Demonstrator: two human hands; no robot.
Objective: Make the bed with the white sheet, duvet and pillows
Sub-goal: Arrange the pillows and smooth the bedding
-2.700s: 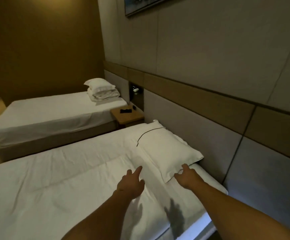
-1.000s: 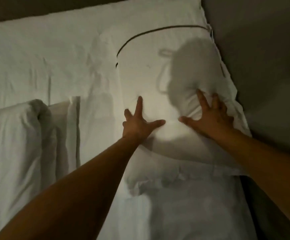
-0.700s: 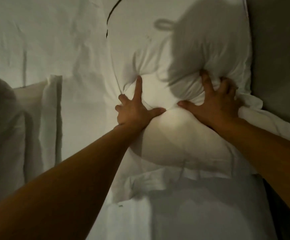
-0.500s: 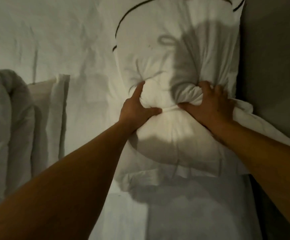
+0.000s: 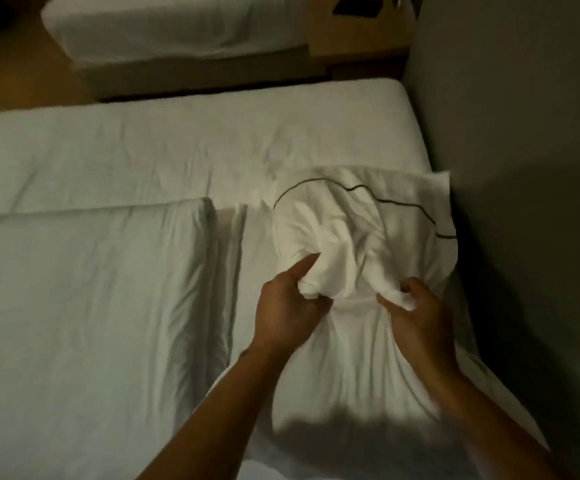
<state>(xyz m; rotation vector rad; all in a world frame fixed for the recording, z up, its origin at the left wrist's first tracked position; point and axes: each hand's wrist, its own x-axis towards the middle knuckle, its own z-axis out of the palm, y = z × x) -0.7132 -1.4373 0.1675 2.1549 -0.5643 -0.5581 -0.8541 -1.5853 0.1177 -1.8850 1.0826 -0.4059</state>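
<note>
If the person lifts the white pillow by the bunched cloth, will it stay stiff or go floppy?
Probably floppy: the pillow is crumpled where the left hand and right hand grip its cover, and its dark piping bends unevenly. It looks light for its size, since only handfuls of fabric gather it. The loose cover may slide over the filling, so the grip could slip.

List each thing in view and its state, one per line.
pillow: bunched in the middle, held by both hands, by the headboard
left hand: grips a fold of the pillow
right hand: grips a fold of the pillow
duvet: spread, top edge folded back
sheet: spread on the mattress, lightly creased
second bed: covered in white
nightstand: a dark object on top
</note>
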